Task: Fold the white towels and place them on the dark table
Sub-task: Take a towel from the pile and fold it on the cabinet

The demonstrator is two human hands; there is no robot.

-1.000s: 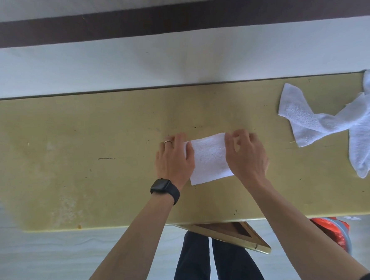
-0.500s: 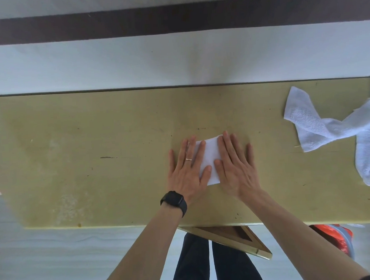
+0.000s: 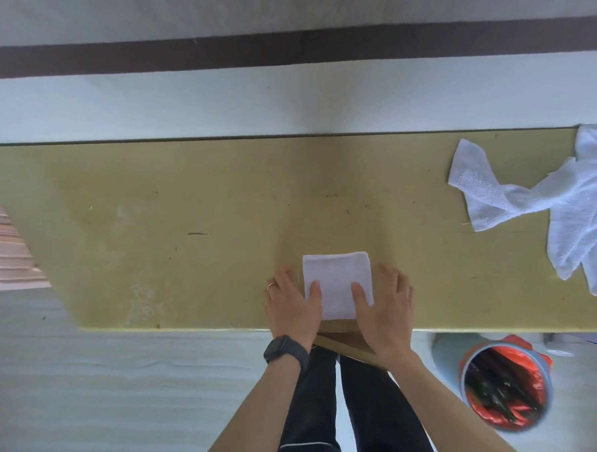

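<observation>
Your folded towel (image 3: 337,286) reads as soft white terry cloth, matt with a fine nap. The loose towels (image 3: 568,205) off to your right are the same stuff, just nubbier and crumpled. The table (image 3: 184,215) has a matt yellowish top, smooth but scuffed and speckled with little marks, plus a chalky worn patch near the front edge. The watch (image 3: 285,349) on your left wrist looks matt black, the ring (image 3: 271,286) shiny metal. The bin liner (image 3: 518,411) is glossy orange plastic, and your trousers (image 3: 314,399) are dark matt cloth.
</observation>
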